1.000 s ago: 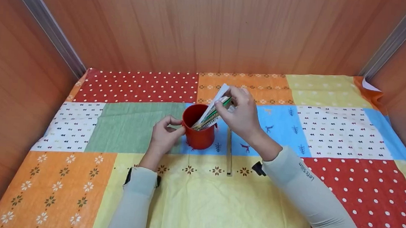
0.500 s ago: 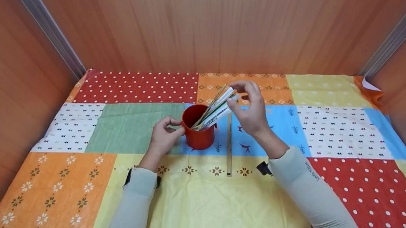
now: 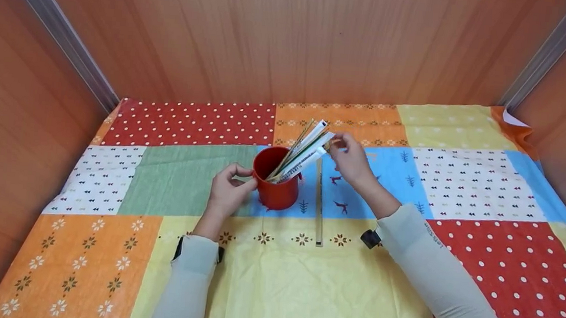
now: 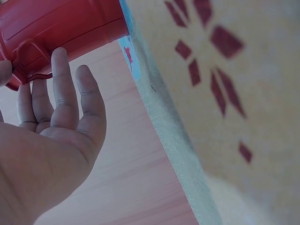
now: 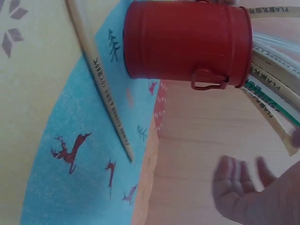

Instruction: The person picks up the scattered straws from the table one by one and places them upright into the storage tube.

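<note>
A red metal mug (image 3: 279, 195) stands upright on the blue patch of the cloth. At its left side my left hand (image 3: 225, 191) pinches the small wire handle (image 4: 44, 76) between thumb and fingers, the other fingers loosely spread. Several wrapped straws (image 3: 304, 148), some white, some brown and one green, lean to the right out of the mug. My right hand (image 3: 353, 164) is at their upper ends, thumb and forefinger pinching the tip of a brown straw (image 5: 267, 115). Its remaining fingers curve loosely below, blurred in the right wrist view.
A single brown wrapped straw (image 3: 320, 208) lies on the patchwork cloth (image 3: 343, 287) just right of the mug. Wood-look panels (image 3: 303, 43) enclose the back and both sides. The cloth's far right corner (image 3: 516, 125) is folded up.
My right hand has let the straw bundle fan out in the mug and shifted right and slightly down to the outer straw's tip. The left hand and mug have stayed put.
</note>
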Motion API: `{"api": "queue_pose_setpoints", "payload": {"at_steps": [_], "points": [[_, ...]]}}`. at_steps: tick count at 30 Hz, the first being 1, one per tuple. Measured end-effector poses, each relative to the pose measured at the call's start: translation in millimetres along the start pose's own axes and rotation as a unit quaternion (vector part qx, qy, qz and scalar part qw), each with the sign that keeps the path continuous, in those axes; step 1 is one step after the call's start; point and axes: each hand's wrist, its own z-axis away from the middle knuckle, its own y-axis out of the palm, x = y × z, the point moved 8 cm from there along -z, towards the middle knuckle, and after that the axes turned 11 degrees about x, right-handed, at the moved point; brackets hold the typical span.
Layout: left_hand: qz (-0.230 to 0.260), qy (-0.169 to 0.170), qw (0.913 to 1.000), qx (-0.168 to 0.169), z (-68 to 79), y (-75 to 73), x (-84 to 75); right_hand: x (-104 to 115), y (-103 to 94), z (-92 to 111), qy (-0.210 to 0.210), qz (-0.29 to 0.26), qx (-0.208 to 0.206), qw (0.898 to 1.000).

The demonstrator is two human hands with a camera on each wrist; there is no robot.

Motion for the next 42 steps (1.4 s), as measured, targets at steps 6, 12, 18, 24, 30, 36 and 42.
{"api": "queue_pose_setpoints", "payload": {"at_steps": [6,12,18,24,30,36,42], "points": [[-0.001,0.006,1.0000,-0.003,-0.7,-1.8,-1.2,-30.4,20.5,-3.0,0.106,0.172,0.107,0.973],[0.004,-0.003,1.0000,0.002,0.0,-0.8,0.1,-47.0,23.1,-6.8,0.137,0.235,0.107,0.956],[0.005,-0.003,1.0000,-0.002,-0.1,-1.3,0.3,-57.6,29.8,-8.7,0.141,0.265,0.120,0.946],[0.004,-0.009,0.9999,0.003,-0.4,-0.5,1.5,-66.0,37.7,-8.1,0.144,0.299,0.128,0.934],[0.006,-0.011,0.9998,0.013,9.8,0.8,-18.2,-71.4,41.9,-9.5,0.144,0.313,0.114,0.932],[0.002,-0.008,0.9998,0.019,18.1,0.4,-34.0,-69.2,45.7,-9.7,0.118,0.313,0.102,0.937],[-0.003,-0.011,0.9998,0.017,20.6,0.4,-36.7,-65.8,51.3,-7.6,0.113,0.304,0.098,0.941]]}}
